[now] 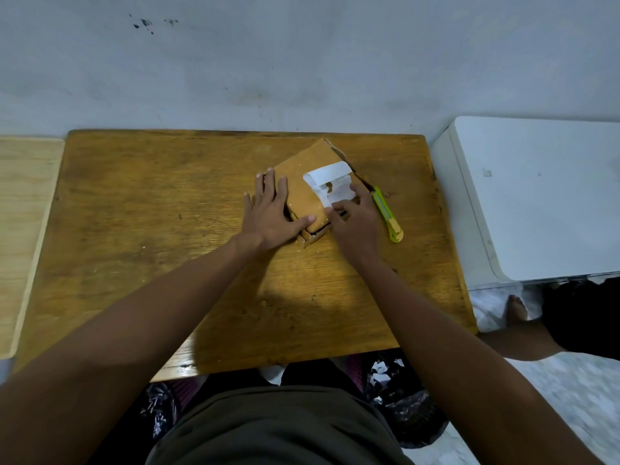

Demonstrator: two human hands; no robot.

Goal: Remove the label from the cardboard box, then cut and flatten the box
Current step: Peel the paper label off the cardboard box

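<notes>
At the bottom of the frame the person's dark shirt fills the foreground, with a black plastic bag (407, 407) holding white paper scraps at lower right, just under the near edge of the wooden table (167, 229). Both forearms reach up toward the centre. The left hand (270, 209) lies flat with fingers spread, pressing on the left side of the cardboard box (302, 186), thumb stretched across its near corner. The right hand (355, 216) rests on the box's right side, fingertips at the lower edge of the white label (332, 186); whether they pinch it or only scrape at it cannot be told. The label is torn and partly lifted, curling at its upper left. Just right of that hand lies a green utility knife (387, 214), untouched. The step in hand appears to be label removal, unfinished. The next move likely calls for a firm grip on a loose edge while the left hand steadies the box.
</notes>
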